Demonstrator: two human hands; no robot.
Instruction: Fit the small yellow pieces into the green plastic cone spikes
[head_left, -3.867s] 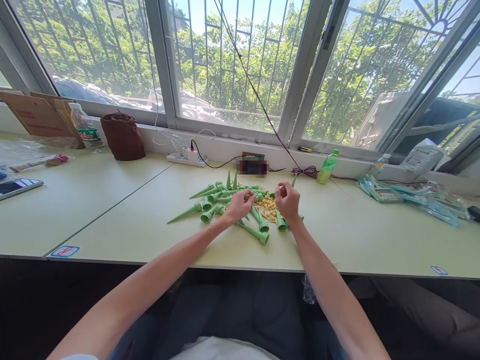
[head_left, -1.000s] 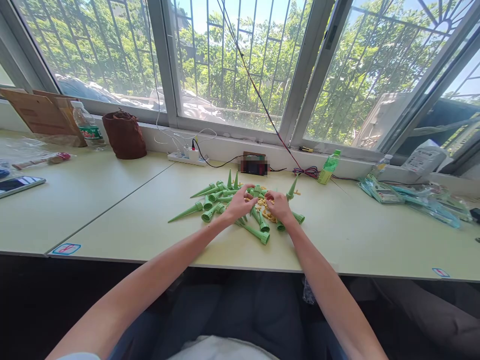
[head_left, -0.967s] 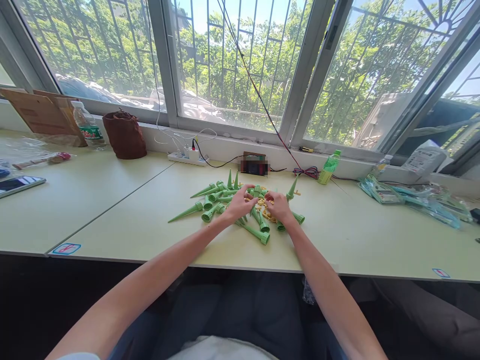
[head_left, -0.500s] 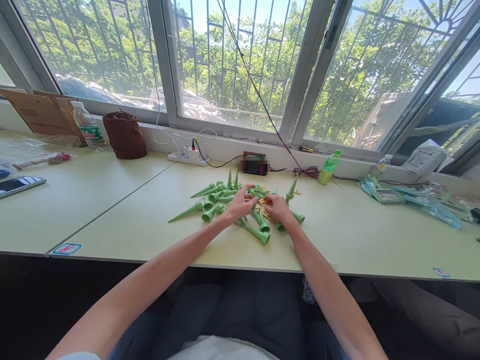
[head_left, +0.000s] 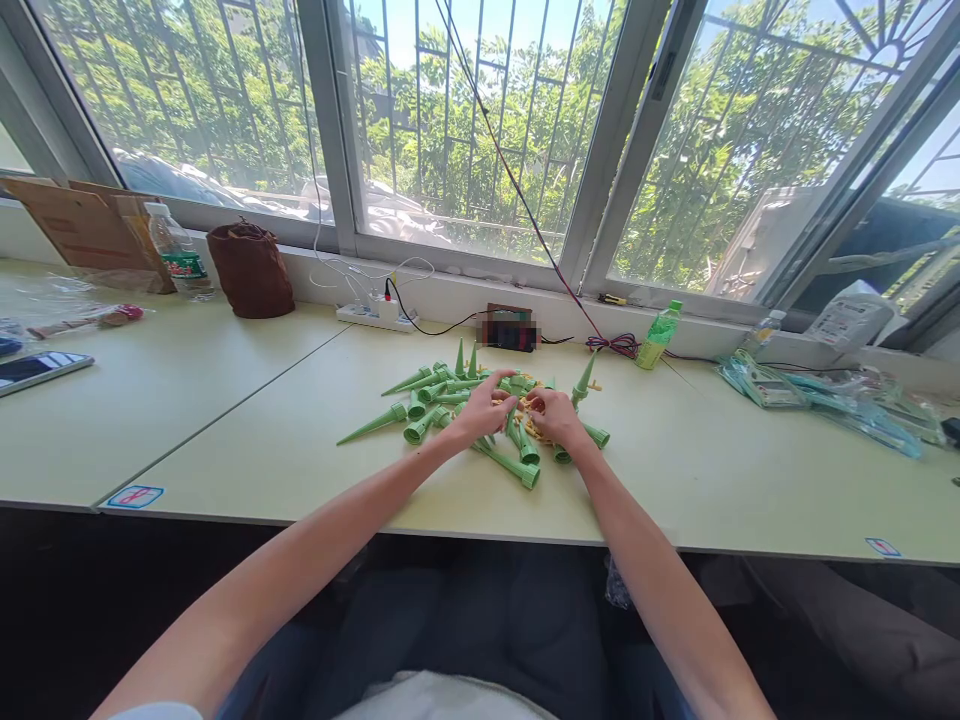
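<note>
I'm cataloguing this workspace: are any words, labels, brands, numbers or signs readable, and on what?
No text reads clearly.
Clear plastic bottle with green label: too small.
Yellow-green plastic bottle with green cap: blurred.
White package: blurred.
Left blue-edged white sticker: red mark, unclear.
Right blue-edged white sticker: likewise.

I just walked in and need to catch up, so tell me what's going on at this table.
A person works with both bare hands over a pile of green spikes and small yellow pieces on the table. The left hand curls at a green spike, seemingly holding it. Close beside it, the right hand has its fingertips drawn together; whether they pinch anything is too small to tell.
</note>
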